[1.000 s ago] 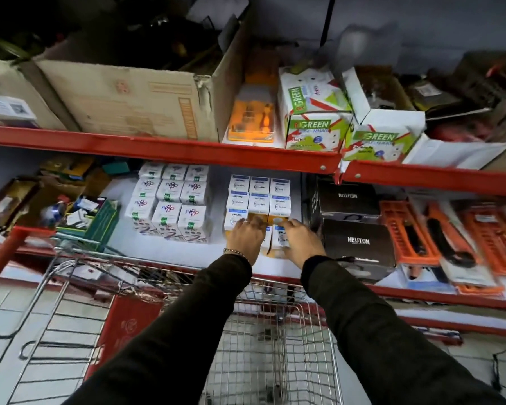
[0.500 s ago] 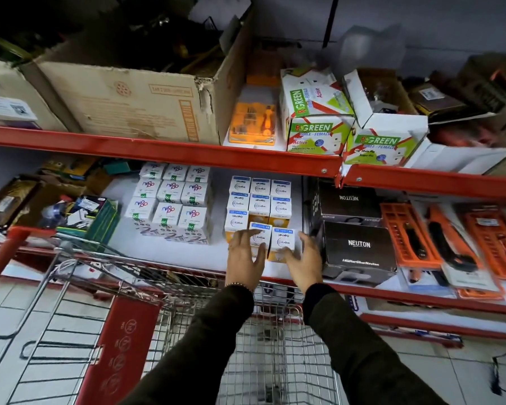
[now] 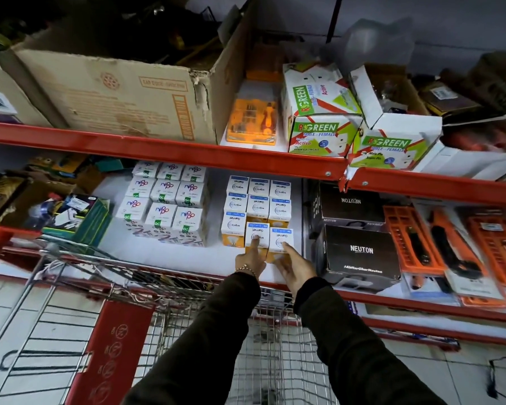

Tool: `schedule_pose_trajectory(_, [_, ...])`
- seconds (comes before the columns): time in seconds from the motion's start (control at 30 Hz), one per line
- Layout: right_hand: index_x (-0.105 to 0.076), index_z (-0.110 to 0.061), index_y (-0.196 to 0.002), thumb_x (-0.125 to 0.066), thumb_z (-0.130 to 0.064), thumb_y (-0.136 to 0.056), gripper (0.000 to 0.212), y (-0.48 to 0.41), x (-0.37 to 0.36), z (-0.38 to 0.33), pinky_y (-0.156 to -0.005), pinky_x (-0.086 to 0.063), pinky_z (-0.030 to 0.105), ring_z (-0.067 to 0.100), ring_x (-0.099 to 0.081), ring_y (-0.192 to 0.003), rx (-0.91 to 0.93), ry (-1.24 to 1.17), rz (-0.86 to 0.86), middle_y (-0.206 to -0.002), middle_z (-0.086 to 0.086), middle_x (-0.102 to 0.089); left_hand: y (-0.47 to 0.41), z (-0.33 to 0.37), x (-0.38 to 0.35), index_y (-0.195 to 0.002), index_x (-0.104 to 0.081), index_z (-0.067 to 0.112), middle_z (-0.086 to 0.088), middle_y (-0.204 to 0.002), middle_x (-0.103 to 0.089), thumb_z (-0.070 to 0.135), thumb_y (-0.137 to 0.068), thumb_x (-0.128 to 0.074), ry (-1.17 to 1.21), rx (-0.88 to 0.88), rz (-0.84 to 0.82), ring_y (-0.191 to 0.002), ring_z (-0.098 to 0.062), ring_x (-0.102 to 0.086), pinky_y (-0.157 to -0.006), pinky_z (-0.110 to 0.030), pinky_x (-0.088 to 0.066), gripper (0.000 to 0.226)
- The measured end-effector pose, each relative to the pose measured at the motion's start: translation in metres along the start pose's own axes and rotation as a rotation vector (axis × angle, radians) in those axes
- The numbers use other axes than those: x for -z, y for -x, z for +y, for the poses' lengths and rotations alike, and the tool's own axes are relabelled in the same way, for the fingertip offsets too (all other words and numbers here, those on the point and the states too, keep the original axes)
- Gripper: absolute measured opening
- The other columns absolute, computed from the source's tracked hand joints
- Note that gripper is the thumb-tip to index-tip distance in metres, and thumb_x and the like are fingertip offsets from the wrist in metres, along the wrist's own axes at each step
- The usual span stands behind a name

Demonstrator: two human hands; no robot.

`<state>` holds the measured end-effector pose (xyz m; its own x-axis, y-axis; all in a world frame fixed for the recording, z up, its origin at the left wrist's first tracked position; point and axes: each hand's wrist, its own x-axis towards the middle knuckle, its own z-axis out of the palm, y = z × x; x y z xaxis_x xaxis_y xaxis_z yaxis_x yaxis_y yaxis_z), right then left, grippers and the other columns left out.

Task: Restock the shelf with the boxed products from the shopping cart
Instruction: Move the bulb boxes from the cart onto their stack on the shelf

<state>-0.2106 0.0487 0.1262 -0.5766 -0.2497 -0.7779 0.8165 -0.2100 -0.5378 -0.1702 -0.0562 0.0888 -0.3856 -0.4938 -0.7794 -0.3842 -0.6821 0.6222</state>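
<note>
Small white-and-orange Wipro bulb boxes (image 3: pixel 257 200) stand in rows on the white middle shelf (image 3: pixel 164 255). Two more of them sit at the front: a left one (image 3: pixel 259 232) and a right one (image 3: pixel 282 238). My left hand (image 3: pixel 250 263) has its index finger stretched onto the left front box, with the other fingers curled at its face. My right hand (image 3: pixel 294 266) rests its fingertips on the right front box. Neither hand wraps around a box. The wire shopping cart (image 3: pixel 187 287) stands below my arms against the shelf edge.
White Nippo boxes (image 3: pixel 164 200) are stacked left of the bulb boxes. Black Neuton cartons (image 3: pixel 361 249) stand close on the right, with orange tool packs (image 3: pixel 450 244) beyond. The red upper shelf beam (image 3: pixel 158 150) carries a large cardboard box (image 3: pixel 114 95) and RS Green boxes (image 3: pixel 319 112).
Both hands let go of the two front boxes, spread their fingers over them, then drew back a little. Only their fingertips touch the boxes now. The view has tilted slightly.
</note>
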Motion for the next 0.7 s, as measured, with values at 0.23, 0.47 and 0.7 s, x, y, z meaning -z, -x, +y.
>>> schedule_pose_trajectory(0.23, [-0.072, -0.002, -0.088, -0.074, -0.013, -0.087, 0.011, -0.015, -0.003, -0.007, -0.101, -0.053, 0.038, 0.019, -0.064, -0.07, 0.032, 0.029, -0.019, -0.075, 0.013, -0.067, -0.008, 0.009, -0.01, -0.118, -0.061, 0.0, -0.008, -0.081, -0.067, 0.048, -0.082, -0.071, 0.136, 0.003, 0.034, -0.071, -0.025, -0.059, -0.071, -0.032, -0.049, 0.061])
schedule_pose_trajectory(0.47, [-0.073, -0.005, -0.092, -0.078, -0.019, -0.084, 0.017, -0.02, -0.008, -0.013, -0.093, -0.056, 0.032, 0.019, -0.066, -0.075, 0.057, 0.08, -0.021, -0.083, 0.013, -0.07, -0.019, 0.011, -0.011, -0.125, -0.058, 0.005, -0.009, -0.105, -0.063, 0.047, -0.084, -0.069, 0.127, -0.021, 0.013, -0.096, -0.027, -0.059, -0.093, -0.036, -0.052, 0.061])
schedule_pose_trajectory(0.7, [-0.072, -0.007, -0.087, -0.079, -0.023, -0.082, 0.019, -0.022, -0.012, -0.014, -0.093, -0.057, 0.033, 0.016, -0.065, -0.073, 0.07, 0.143, 0.006, -0.083, 0.011, -0.07, -0.012, 0.017, -0.009, -0.105, -0.056, 0.017, 0.0, -0.081, -0.057, 0.051, -0.083, -0.069, 0.124, 0.0, -0.002, -0.081, -0.023, -0.056, -0.072, -0.031, -0.05, 0.043])
